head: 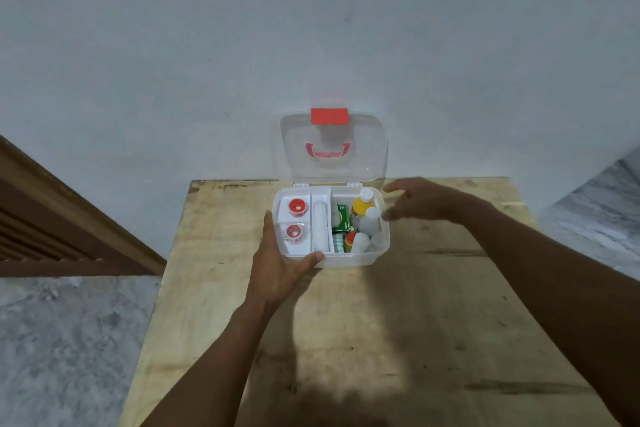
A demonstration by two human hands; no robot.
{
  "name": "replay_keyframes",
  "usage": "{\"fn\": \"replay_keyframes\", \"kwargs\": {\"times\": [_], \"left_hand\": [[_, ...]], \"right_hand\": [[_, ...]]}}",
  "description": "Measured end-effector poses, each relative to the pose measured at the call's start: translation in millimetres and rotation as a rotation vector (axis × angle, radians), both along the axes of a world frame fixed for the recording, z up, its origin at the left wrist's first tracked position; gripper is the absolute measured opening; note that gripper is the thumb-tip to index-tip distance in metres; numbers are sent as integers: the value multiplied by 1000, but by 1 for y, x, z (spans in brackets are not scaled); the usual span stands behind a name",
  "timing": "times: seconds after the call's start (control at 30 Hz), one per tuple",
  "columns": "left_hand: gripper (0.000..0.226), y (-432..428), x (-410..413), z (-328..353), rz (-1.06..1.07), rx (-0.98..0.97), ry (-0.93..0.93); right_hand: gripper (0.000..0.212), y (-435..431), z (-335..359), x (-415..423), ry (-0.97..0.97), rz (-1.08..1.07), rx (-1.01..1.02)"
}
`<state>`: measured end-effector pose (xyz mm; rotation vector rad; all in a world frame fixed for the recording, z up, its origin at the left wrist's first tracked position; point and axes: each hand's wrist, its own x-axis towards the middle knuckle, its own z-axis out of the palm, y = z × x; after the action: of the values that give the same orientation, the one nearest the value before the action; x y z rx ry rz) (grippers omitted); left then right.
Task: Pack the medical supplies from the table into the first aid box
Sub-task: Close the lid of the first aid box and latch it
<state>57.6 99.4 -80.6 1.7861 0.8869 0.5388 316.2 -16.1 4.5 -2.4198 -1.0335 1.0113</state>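
While my left hand (277,267) is gripping the first aid box (349,261), my empty right hand (420,199) is hovering spread; shutting the lid (360,156) seems next.

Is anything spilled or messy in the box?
Nothing looks spilled. Only the right compartment of the first aid box looks jumbled: the yellow bottle leans tilted, and white bottles lie heaped beside it.

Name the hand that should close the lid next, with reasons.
Right, probably: the right hand hovers free beside the box, near the upright lid; the left hand holds the box's front-left corner.
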Motion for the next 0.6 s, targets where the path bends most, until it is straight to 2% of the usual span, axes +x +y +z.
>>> {"fn": "replay_keyframes", "kwargs": {"times": [0.1,0.13,0.2,0.27,0.4,0.5,0.6], "left_hand": [[85,-1,1,-2,7,-5,-10],[85,-1,1,-2,8,-6,-14],[84,-2,1,-2,9,-7,-24],[83,-2,1,-2,7,-9,-37],[82,-4,1,-3,8,-24,-45],[81,-5,0,-2,9,-35,-56],[83,-4,0,-3,5,-39,-50]], "right_hand": [[16,28,22,2,-328,-159,255],[10,39,29,-1,-444,-175,349],[18,63,39,-9,-611,-58,463],[34,87,43,-18,-668,110,476],[51,115,36,-32,-962,223,313],[45,118,34,-32,-1136,236,249],[29,119,38,-24,-1166,246,263]]}}
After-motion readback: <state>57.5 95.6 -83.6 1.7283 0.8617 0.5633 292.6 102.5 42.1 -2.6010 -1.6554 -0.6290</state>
